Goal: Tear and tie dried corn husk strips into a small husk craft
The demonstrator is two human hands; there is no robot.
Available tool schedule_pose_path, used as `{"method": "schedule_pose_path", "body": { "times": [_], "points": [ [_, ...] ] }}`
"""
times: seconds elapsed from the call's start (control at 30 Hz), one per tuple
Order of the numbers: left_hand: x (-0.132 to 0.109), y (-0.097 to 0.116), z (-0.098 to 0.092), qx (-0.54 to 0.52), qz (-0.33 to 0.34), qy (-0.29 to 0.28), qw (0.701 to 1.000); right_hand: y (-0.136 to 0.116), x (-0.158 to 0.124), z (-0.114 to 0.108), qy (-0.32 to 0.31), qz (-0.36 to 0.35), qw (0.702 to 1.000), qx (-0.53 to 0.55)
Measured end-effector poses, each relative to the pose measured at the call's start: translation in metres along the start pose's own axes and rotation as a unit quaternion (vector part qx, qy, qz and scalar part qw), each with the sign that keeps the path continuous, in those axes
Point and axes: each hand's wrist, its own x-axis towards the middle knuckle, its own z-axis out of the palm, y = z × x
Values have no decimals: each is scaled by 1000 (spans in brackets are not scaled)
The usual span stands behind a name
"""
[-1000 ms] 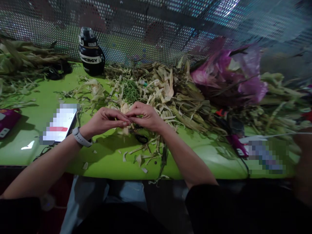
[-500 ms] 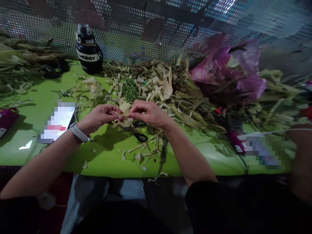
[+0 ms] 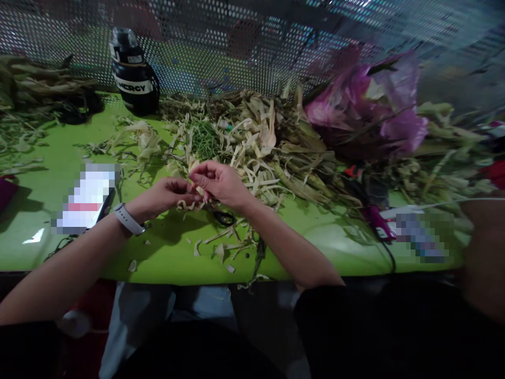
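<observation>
My left hand and my right hand meet over the green table, fingertips pinched together on a pale strip of dried leaf that curls between them. The left wrist carries a white watch. Just beyond the hands lies a heap of pale and green leaf strips. Small black scissors lie on the table under my right wrist, with cut leaf scraps near the front edge.
A black bottle stands at the back left by the perforated metal screen. A purple plastic bag sits on the leaf pile at right. A phone lies left of my hands; another person's arm shows at far right.
The hands have come closer together and shifted slightly left, and the leaf strip between them has been pulled and curled lower. The view has tilted a little.
</observation>
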Motion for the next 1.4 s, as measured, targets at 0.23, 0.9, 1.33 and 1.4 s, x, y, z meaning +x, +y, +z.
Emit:
{"method": "schedule_pose_path", "body": {
  "times": [0.23, 0.9, 1.33, 1.4],
  "points": [
    [2, 0, -6, -87, -24, 82, 993, -8, 1, -13, -9, -17, 969, -246],
    [2, 4, -11, -125, 1, 81, 989, 5, -18, -9, 1, -149, 967, -207],
    [-1, 8, -8, -170, -8, 87, 982, 29, -5, -6, 5, -169, 973, -159],
    [-1, 8, -9, -179, -21, 91, 979, 30, -5, -8, 2, -178, 970, -166]
  ]
}}
